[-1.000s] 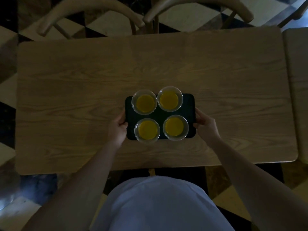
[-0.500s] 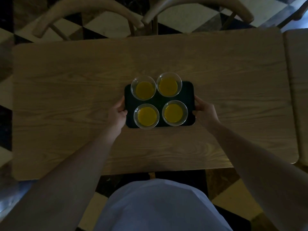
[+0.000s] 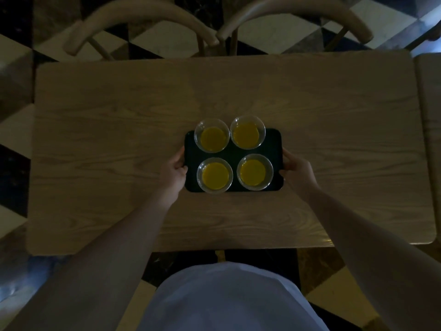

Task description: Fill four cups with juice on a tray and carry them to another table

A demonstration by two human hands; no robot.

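A dark rectangular tray [image 3: 274, 142] is at the middle of a wooden table [image 3: 119, 130]. On it stand clear cups of orange juice in a square: far left cup [image 3: 212, 135], far right cup [image 3: 247, 132], near left cup [image 3: 214, 175], near right cup [image 3: 254, 172]. My left hand [image 3: 173, 172] grips the tray's left edge. My right hand [image 3: 296, 169] grips its right edge. I cannot tell whether the tray rests on the table or is just above it.
Two curved wooden chair backs [image 3: 133, 22] [image 3: 296, 15] stand at the table's far side. Another wooden table's edge [image 3: 429, 130] shows at the right. The floor is black-and-white tile [image 3: 14, 130]. My white-clad body [image 3: 229, 297] is at the near edge.
The tray with the cups has moved away from me toward the table's middle, both hands staying on its edges.
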